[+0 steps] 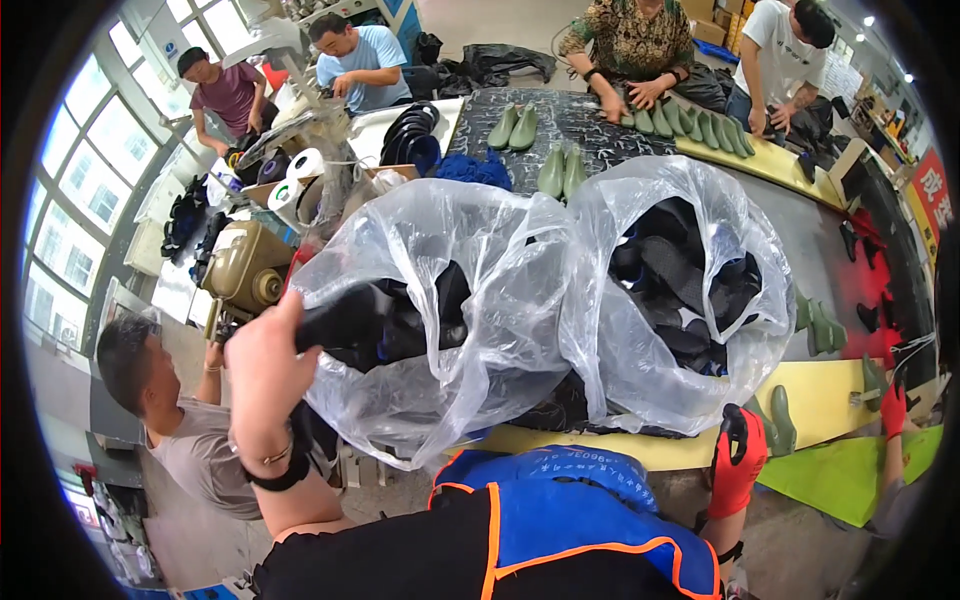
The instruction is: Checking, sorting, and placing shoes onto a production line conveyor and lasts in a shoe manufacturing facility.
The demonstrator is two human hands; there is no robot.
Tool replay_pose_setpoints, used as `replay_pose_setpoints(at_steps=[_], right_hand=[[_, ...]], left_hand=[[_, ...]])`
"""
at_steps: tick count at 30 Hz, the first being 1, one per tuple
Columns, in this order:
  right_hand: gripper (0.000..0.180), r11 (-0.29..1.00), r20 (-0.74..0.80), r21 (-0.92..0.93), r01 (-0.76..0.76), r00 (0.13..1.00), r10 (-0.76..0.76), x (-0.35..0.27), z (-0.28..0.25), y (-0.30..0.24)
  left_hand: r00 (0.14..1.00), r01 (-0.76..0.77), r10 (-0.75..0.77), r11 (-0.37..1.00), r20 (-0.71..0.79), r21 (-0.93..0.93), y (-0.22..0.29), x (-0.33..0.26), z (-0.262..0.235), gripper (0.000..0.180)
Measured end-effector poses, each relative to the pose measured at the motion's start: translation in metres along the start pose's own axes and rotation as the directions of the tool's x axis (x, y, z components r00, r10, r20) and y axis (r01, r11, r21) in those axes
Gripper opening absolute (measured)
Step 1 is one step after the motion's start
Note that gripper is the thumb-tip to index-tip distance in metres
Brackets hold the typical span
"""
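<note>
The left clear plastic bag (440, 300), stuffed with dark shoe parts, lies on the surface (800, 240) at its near edge. The left hand (262, 350) presses against this bag's left end, fingers (292, 305) curled onto the plastic and the dark piece beneath it, apparently to steady or tug the load. Touching that bag on its right is a second clear bag (690, 290), also full of dark pieces, its mouth bunched up between the two.

The right hand (738, 462), in a red glove, hangs below the second bag at the surface's yellow edge (660, 452); I cannot tell whether its fingers grip anything. A green boot sole (780, 420) stands just beside it.

Beyond the bags lie pairs of green soles (560, 172), with more in a row (700, 125) under other people's hands. Left of the first bag are an olive machine (245, 268) and a crouching person (180, 420).
</note>
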State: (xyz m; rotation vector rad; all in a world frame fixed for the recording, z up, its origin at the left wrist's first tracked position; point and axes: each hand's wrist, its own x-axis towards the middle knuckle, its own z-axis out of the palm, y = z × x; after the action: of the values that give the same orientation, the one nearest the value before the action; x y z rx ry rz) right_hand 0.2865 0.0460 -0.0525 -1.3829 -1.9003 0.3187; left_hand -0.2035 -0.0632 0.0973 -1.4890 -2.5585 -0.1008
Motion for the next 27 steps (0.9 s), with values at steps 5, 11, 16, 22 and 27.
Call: replay_pose_setpoints(at_steps=[5,11,16,22,27], right_hand=[[0.031,0.98,0.098,0.194,-0.044,0.995,0.025,0.008,0.002,-0.023],[0.041,0.954,0.059,0.252,0.162,0.981,-0.182,0.015,-0.01,-0.055],[0.073,0.933,0.177,0.302,0.195,0.95,-0.256,0.003,-0.032,-0.055],[0.062,0.903,0.225,0.409,-0.135,0.973,0.044,-0.059,-0.036,0.009],[0.056,0.502,0.017,0.783,-0.368,0.819,0.573,-0.139,-0.051,0.055]], left_hand=[[0.966,0.006,-0.071,0.968,-0.249,-0.252,0.008,-0.027,-0.047,0.03],[0.971,-0.179,0.214,0.341,-0.11,-0.923,0.09,-0.006,-0.023,0.024],[0.644,-0.005,0.761,0.108,0.08,-0.994,0.207,0.0,0.016,0.021],[0.252,0.123,0.93,0.243,0.267,-0.962,0.31,-0.017,0.082,0.027],[0.661,-0.604,0.724,0.357,-0.197,-0.713,0.359,0.066,0.119,0.019]])
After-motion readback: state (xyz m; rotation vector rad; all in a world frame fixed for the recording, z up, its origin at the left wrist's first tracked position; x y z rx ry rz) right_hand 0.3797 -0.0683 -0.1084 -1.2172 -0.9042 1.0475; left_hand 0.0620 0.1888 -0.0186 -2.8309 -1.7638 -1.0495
